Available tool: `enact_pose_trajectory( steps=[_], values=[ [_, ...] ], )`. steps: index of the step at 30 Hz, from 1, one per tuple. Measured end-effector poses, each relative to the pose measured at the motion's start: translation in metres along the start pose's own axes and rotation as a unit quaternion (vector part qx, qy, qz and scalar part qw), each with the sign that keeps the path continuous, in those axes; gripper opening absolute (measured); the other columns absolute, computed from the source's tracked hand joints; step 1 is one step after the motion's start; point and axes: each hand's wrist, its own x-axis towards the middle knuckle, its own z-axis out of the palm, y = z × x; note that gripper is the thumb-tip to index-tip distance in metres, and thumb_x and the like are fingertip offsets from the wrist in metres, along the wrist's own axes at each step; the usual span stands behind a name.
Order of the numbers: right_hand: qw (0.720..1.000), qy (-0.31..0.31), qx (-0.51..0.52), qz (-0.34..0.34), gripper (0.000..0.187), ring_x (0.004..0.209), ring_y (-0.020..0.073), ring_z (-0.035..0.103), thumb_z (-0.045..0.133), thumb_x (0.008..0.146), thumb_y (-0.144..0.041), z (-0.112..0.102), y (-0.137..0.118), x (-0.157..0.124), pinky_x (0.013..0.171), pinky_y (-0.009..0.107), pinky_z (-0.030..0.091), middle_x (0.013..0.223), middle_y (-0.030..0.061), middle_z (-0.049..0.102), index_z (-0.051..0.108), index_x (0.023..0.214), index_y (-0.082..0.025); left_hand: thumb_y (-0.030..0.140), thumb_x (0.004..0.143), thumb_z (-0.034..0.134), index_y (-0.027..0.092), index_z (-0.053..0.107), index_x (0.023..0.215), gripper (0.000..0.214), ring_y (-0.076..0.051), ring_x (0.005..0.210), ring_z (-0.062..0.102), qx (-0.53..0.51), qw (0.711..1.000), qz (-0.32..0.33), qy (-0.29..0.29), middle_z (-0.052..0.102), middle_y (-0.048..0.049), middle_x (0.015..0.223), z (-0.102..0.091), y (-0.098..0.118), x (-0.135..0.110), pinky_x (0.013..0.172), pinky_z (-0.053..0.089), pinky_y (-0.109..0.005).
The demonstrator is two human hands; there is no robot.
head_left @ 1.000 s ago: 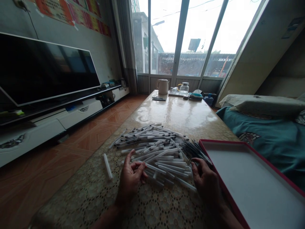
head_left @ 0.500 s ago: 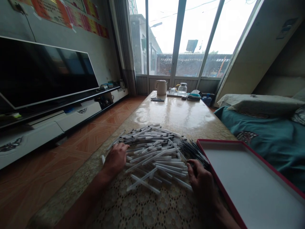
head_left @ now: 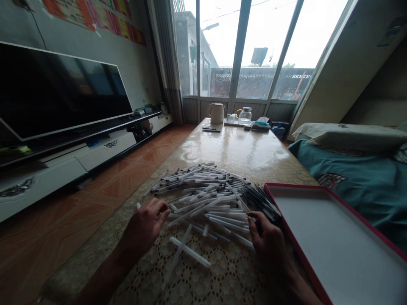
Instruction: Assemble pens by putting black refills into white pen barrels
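White plastic tubes (head_left: 190, 251), two now crossed loose on the lace cloth (head_left: 206, 275), are seen drawn out of the pen pile (head_left: 206, 195), whose near edge is touched by the half-curled left hand (head_left: 146, 220) and the loosely open right hand (head_left: 265, 233), beside the red-rimmed tray (head_left: 330, 241).

Hands at a heap of pens on the worktop

Left hand (head_left: 146, 222) and right hand (head_left: 266, 234) rest at the pen pile (head_left: 208, 199); a red-rimmed tray (head_left: 330, 237) lies just beside.
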Motion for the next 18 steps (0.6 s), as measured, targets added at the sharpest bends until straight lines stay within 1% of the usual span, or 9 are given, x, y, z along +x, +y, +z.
enact_pose_trajectory(
  steps=[2, 5, 7, 9, 12, 13, 15, 17, 18],
  values=[
    [1.000, -0.007, 0.004, -0.001, 0.028, 0.073, 0.0226, 0.067, 0.038, 0.092, -0.036, 0.000, -0.001, 0.000, 0.063, 0.028, 0.048, 0.086, 0.0088, 0.071, 0.059, 0.097, -0.018, 0.031, 0.087, 0.044, 0.021, 0.060, 0.083, 0.019, -0.022, 0.082, 0.060, -0.014, 1.000, 0.004, -0.014, 0.063, -0.0055, 0.087, 0.004, -0.003, -0.002, 0.075, 0.045, -0.033],
    [1.000, -0.013, 0.005, -0.005, 0.029, 0.072, 0.0224, 0.067, 0.037, 0.092, -0.037, -0.001, -0.002, 0.000, 0.062, 0.028, 0.048, 0.085, 0.0093, 0.071, 0.059, 0.095, -0.018, 0.022, 0.083, 0.046, 0.019, 0.063, 0.091, 0.019, -0.025, 0.090, 0.059, 0.010, 1.000, -0.014, -0.002, 0.064, -0.0091, 0.093, 0.012, -0.016, 0.009, 0.082, 0.044, -0.036],
    [1.000, -0.013, 0.008, -0.014, 0.030, 0.070, 0.0220, 0.067, 0.037, 0.093, -0.038, -0.001, -0.001, 0.001, 0.061, 0.027, 0.048, 0.084, 0.0099, 0.071, 0.060, 0.093, -0.018, 0.018, 0.079, 0.049, 0.018, 0.065, 0.092, 0.021, -0.027, 0.094, 0.058, 0.029, 0.999, -0.018, -0.036, 0.065, -0.0107, 0.095, 0.018, -0.025, 0.019, 0.084, 0.043, -0.037],
    [1.000, -0.009, 0.006, -0.023, 0.030, 0.070, 0.0215, 0.067, 0.037, 0.092, -0.037, -0.001, 0.000, 0.002, 0.061, 0.027, 0.048, 0.083, 0.0095, 0.071, 0.060, 0.091, -0.018, 0.017, 0.078, 0.050, 0.018, 0.066, 0.089, 0.020, -0.026, 0.094, 0.057, 0.047, 0.996, -0.015, -0.069, 0.065, -0.0103, 0.093, 0.022, -0.031, 0.027, 0.084, 0.043, -0.036],
    [1.000, 0.001, -0.003, -0.030, 0.029, 0.068, 0.0207, 0.067, 0.038, 0.092, -0.036, -0.001, 0.002, 0.002, 0.059, 0.026, 0.048, 0.080, 0.0078, 0.070, 0.060, 0.090, -0.018, 0.017, 0.079, 0.049, 0.019, 0.064, 0.081, 0.016, -0.025, 0.090, 0.057, 0.071, 0.994, -0.008, -0.083, 0.065, -0.0088, 0.088, 0.022, -0.036, 0.032, 0.082, 0.043, -0.035],
    [1.000, 0.003, -0.004, -0.030, 0.029, 0.067, 0.0205, 0.066, 0.038, 0.092, -0.036, -0.001, 0.002, 0.002, 0.059, 0.025, 0.048, 0.079, 0.0074, 0.070, 0.060, 0.090, -0.018, 0.017, 0.079, 0.047, 0.019, 0.063, 0.079, 0.015, -0.026, 0.089, 0.057, 0.078, 0.994, -0.010, -0.076, 0.065, -0.0091, 0.086, 0.020, -0.037, 0.032, 0.081, 0.043, -0.036],
    [0.999, 0.003, -0.003, -0.031, 0.028, 0.067, 0.0203, 0.066, 0.037, 0.093, -0.036, -0.001, 0.001, 0.002, 0.059, 0.026, 0.047, 0.079, 0.0069, 0.070, 0.060, 0.091, -0.018, 0.019, 0.081, 0.044, 0.019, 0.061, 0.080, 0.017, -0.027, 0.086, 0.057, 0.089, 0.995, -0.021, -0.043, 0.065, -0.0106, 0.085, 0.012, -0.037, 0.031, 0.080, 0.043, -0.038],
    [0.999, 0.003, 0.001, -0.033, 0.028, 0.068, 0.0204, 0.066, 0.037, 0.093, -0.035, -0.001, -0.002, 0.001, 0.060, 0.026, 0.047, 0.079, 0.0068, 0.069, 0.059, 0.092, -0.018, 0.023, 0.082, 0.042, 0.018, 0.060, 0.083, 0.018, -0.029, 0.084, 0.059, 0.087, 0.995, -0.040, 0.010, 0.065, -0.0118, 0.085, 0.000, -0.030, 0.028, 0.078, 0.043, -0.039],
    [0.999, 0.003, 0.003, -0.036, 0.028, 0.068, 0.0205, 0.066, 0.037, 0.093, -0.035, -0.001, -0.003, 0.001, 0.060, 0.026, 0.047, 0.080, 0.0071, 0.069, 0.059, 0.092, -0.019, 0.026, 0.083, 0.042, 0.018, 0.060, 0.085, 0.019, -0.029, 0.083, 0.060, 0.071, 0.996, -0.047, 0.032, 0.066, -0.0115, 0.086, -0.007, -0.024, 0.025, 0.077, 0.044, -0.038]
  ],
)
